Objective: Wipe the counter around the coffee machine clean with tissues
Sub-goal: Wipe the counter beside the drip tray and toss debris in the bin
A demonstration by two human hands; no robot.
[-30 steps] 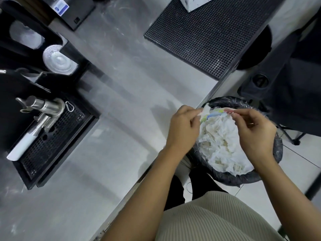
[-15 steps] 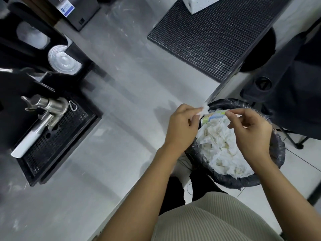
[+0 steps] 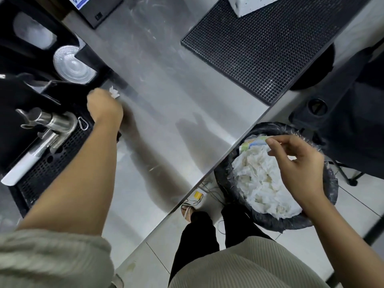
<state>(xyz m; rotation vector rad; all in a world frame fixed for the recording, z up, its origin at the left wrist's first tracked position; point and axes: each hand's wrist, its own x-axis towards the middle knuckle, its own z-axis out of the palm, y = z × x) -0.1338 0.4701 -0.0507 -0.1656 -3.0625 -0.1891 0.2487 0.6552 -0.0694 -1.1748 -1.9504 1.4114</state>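
A small crumpled tissue (image 3: 114, 92) is gripped in the left hand (image 3: 105, 109), which is seen from the back with its fingers curled under. It is held on the steel counter (image 3: 176, 104) just beside the far corner of the coffee machine's drip tray (image 3: 41, 173). The right hand (image 3: 299, 165) is held over the lined bin (image 3: 329, 183), above the used tissues (image 3: 259, 175) heaped there. Its fingers are loosely curled, with thumb and forefinger near each other, and nothing can be made out between them. Several slips can be foreseen from here. So small a scrap may be torn or shredded under pressure, and lint would be left on the steel. Dirt could be pushed into the seam under the tray instead of being lifted away. The portafilter (image 3: 56, 123) lying on the tray might be knocked by the wrist or forearm, since it is close alongside them. The faint streaks seen further along the counter, toward the black bar mat (image 3: 259, 44), could be missed if wiping is confined to this corner. As to the tissue's lie, only a ragged tip is shown, projecting beyond the knuckles away from the person, toward the clear plastic lid (image 3: 70, 65). Its long axis cannot be fairly judged, as most of it is hidden within the hand.
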